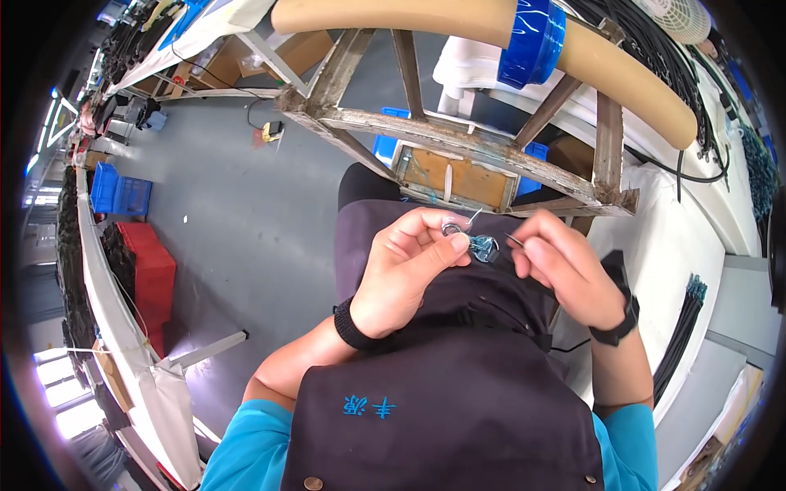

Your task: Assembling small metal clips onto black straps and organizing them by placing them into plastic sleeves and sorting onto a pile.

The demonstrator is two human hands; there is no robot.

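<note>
Above my lap, my left hand pinches a small bundle of shiny blue-green strands between thumb and fingers. A silvery ring-like loop shows at its fingertips, with a thin pale end sticking up beside it. What the bundle is exactly, I cannot make out. My right hand, just to the right of the bundle and apart from it, is closed on a thin dark strip pointing toward the bundle. Part of that strip is hidden by the fingers.
In front of me stands a worn metal frame carrying a padded beige tube with blue tape. A white-covered table on the right holds dark cords. Red and blue bins stand left.
</note>
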